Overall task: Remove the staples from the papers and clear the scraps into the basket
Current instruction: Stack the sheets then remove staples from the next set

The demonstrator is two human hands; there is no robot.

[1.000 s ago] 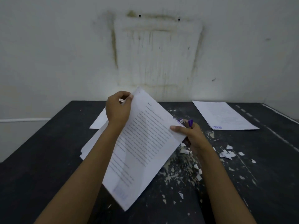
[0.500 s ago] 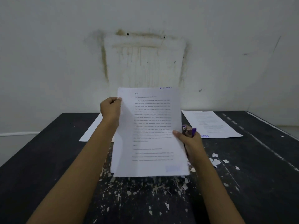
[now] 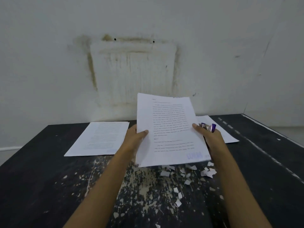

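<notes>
A stack of printed white papers (image 3: 171, 129) is held up above the black table (image 3: 32, 178), nearly upright and tilted slightly right. My left hand (image 3: 134, 139) grips its left edge with the thumb on the front. At the right edge, my right hand (image 3: 209, 137) pinches the papers while also holding a purple and silver staple remover (image 3: 208, 126). Small white paper scraps (image 3: 181, 175) lie scattered on the table under and to the right of the papers. No basket is in view.
A printed sheet (image 3: 100, 139) lies flat on the table at the left. Another sheet (image 3: 227, 135) lies behind my right hand, partly hidden. The table's surface shows worn pale paint flecks in the middle. A stained white wall (image 3: 131, 63) stands behind the table.
The papers were turned from a slanted hold to upright, then shifted right. My left hand slid from the top left corner down to the middle of the left edge.
</notes>
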